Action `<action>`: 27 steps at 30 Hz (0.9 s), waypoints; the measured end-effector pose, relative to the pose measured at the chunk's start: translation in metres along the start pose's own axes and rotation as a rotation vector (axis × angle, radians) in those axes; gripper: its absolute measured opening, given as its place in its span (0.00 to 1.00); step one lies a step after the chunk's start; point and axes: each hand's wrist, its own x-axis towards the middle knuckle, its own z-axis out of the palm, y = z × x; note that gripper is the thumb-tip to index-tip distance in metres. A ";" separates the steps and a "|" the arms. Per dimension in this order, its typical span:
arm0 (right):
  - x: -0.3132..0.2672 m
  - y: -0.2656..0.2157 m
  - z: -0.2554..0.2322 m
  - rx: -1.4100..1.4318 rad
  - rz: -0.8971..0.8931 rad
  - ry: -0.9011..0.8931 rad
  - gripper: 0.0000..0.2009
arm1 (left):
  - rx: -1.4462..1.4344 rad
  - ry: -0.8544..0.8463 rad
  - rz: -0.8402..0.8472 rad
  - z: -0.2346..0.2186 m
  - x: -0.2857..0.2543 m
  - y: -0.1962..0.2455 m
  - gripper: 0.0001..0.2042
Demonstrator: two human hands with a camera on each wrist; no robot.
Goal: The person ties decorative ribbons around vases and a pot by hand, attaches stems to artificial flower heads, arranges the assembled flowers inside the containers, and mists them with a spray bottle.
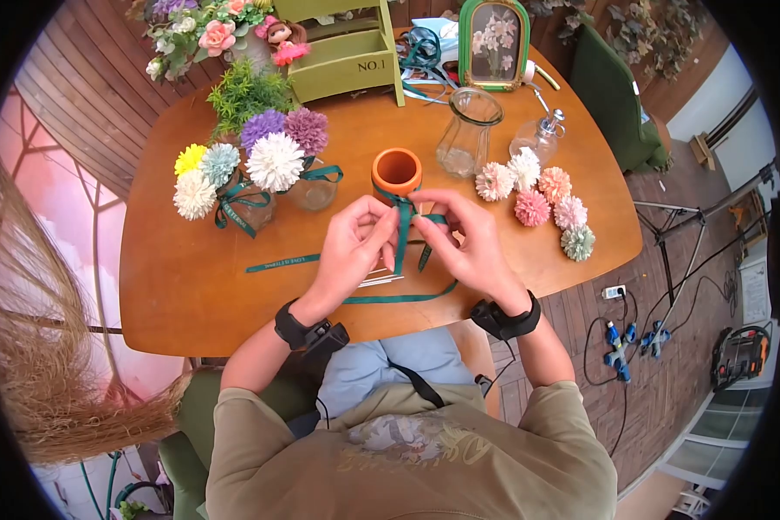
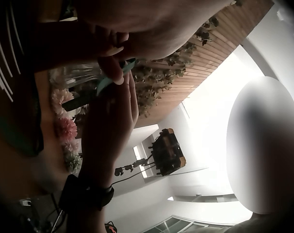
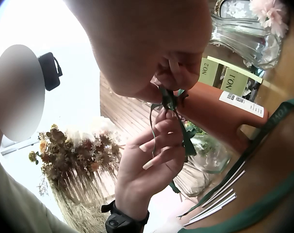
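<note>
An orange terracotta vase (image 1: 398, 170) stands upright on the table, green ribbon (image 1: 402, 227) tied round its upper part. At the front of the vase both hands work on the ribbon. The left hand (image 1: 355, 243) pinches ribbon between thumb and fingers; in the right wrist view this left hand (image 3: 154, 162) is just beside the knot (image 3: 169, 99). My right hand (image 1: 468, 243) pinches a ribbon loop on the other side, and the left wrist view shows the right hand (image 2: 108, 126) with ribbon (image 2: 106, 86) at its fingertips. The vase (image 3: 210, 109) bears a white label.
Two glass vases with flowers (image 1: 276, 162) and green bows are at the left. An empty glass vase (image 1: 469, 130), a spray bottle (image 1: 539, 134) and several loose flowers (image 1: 531, 208) are at the right. White sticks (image 1: 380, 279) and ribbon (image 1: 399, 299) lie near the front edge.
</note>
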 end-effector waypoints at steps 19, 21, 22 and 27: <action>0.019 0.019 -0.022 -0.053 0.082 -0.025 0.16 | 0.989 0.233 0.604 -0.015 0.005 0.023 0.03; 0.020 0.020 -0.022 -0.064 0.085 -0.045 0.17 | 0.828 0.180 0.558 -0.010 0.004 0.021 0.05; 0.020 0.021 -0.021 -0.073 0.087 -0.065 0.18 | 0.828 0.183 0.558 -0.009 0.004 0.019 0.05; 0.022 0.021 -0.017 -0.052 0.027 -0.034 0.18 | 0.933 0.140 0.576 -0.011 0.006 0.006 0.05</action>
